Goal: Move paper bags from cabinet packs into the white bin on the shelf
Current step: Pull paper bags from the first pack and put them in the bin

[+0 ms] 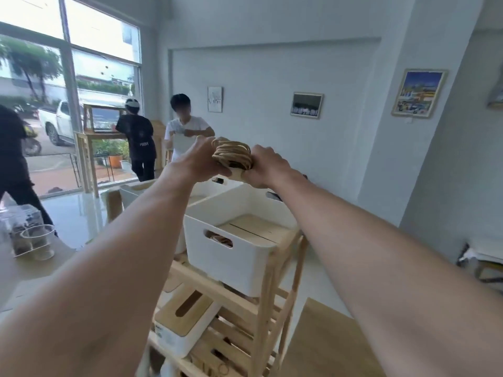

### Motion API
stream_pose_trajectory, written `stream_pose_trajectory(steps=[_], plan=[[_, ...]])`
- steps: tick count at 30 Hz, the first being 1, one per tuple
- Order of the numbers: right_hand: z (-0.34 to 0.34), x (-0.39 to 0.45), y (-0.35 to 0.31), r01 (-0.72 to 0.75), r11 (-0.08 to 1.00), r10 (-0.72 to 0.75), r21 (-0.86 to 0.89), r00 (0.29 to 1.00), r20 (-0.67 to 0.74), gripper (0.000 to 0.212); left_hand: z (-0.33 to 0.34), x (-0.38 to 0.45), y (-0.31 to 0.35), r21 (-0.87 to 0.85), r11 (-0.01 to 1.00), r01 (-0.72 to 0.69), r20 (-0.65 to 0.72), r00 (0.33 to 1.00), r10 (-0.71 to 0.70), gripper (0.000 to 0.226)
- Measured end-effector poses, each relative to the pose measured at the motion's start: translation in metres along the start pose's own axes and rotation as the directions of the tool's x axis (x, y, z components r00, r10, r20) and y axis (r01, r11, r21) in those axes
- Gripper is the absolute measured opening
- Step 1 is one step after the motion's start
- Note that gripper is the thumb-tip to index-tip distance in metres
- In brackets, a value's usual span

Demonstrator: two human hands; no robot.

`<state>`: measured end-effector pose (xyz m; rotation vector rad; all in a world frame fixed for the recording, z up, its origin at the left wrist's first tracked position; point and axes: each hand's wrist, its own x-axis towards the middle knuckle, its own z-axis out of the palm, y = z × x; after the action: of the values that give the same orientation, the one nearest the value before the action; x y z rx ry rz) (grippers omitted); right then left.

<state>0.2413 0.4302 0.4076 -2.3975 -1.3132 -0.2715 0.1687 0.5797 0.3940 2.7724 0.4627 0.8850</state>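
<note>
Both arms reach straight out toward 12 o'clock; left hand (202,163) and right hand (265,167) fingers clamp a bundle of brown paper bags (232,156), looped handles upward, above the white plastic bin (239,248) on the wooden shelf (272,308).

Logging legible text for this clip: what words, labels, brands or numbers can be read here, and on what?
None can be read with confidence.
Black T-shirt back: small white print, too blurred to read.
White box on the lower shelf: small dark mark on its side, too small to read.
Framed pictures on the wall: no legible lettering.
Paper bags in both hands and the white bin: no print visible.
</note>
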Motion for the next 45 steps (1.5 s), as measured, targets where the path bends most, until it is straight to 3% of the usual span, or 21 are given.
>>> stream_pose_trajectory(steps=[4,7,13,18,22,25,27,29,32,35,37,43,45], plan=[[0.057,0.07,-0.039,0.079,0.997,-0.08,-0.021,0.997,-0.024,0.005,0.001,0.014,-0.089,0.049,0.997,0.064,-0.033,0.998,-0.062,0.02],[0.104,0.11,-0.057,0.128,0.991,-0.129,-0.028,0.991,-0.028,0.028,0.014,0.016,-0.145,0.03,0.997,0.072,-0.029,0.997,-0.071,0.007],[0.187,0.157,-0.067,0.147,0.983,-0.151,-0.106,0.988,-0.034,0.027,0.057,0.012,-0.223,-0.077,0.997,0.032,-0.09,0.995,-0.039,0.022],[0.23,0.191,-0.06,0.064,0.986,-0.055,-0.156,0.996,0.065,0.028,0.075,0.021,-0.259,-0.125,0.968,0.219,-0.009,0.975,-0.222,0.028],[0.254,0.212,-0.05,0.006,0.96,0.088,-0.281,0.944,0.319,0.028,0.087,0.022,-0.26,-0.128,0.928,0.349,-0.004,0.936,-0.353,0.065],[0.255,0.221,-0.051,0.03,0.912,0.22,-0.408,0.806,0.55,0.054,0.089,0.021,-0.256,-0.083,0.935,0.345,-0.012,0.938,-0.347,0.054],[0.253,0.224,-0.055,0.057,0.885,0.272,-0.461,0.741,0.614,0.064,0.091,0.023,-0.257,-0.035,0.937,0.347,0.002,0.938,-0.347,0.036],[0.251,0.223,-0.058,0.095,0.862,0.281,-0.499,0.728,0.625,0.059,0.089,0.023,-0.256,-0.051,0.932,0.36,0.005,0.933,-0.36,0.023],[0.239,0.216,-0.058,0.027,0.896,0.28,-0.444,0.741,0.611,0.057,0.078,0.021,-0.251,0.042,0.935,0.353,0.047,0.934,-0.355,0.028],[0.21,0.207,-0.049,-0.103,0.973,0.198,-0.208,0.834,0.515,0.067,0.062,0.017,-0.244,0.263,0.884,0.386,0.168,0.884,-0.436,0.045],[0.186,0.195,-0.038,-0.134,0.976,0.196,-0.173,0.888,0.416,0.074,0.057,0.012,-0.233,0.332,0.856,0.396,0.227,0.847,-0.48,0.057],[0.109,0.127,0.015,-0.221,0.953,0.277,-0.206,0.91,0.309,0.074,0.051,0.005,-0.129,0.24,0.892,0.383,0.237,0.868,-0.437,0.061],[0.085,0.087,0.042,-0.266,0.94,0.321,-0.215,0.904,0.283,0.074,0.057,-0.001,-0.08,0.224,0.921,0.318,0.251,0.894,-0.37,0.056]])
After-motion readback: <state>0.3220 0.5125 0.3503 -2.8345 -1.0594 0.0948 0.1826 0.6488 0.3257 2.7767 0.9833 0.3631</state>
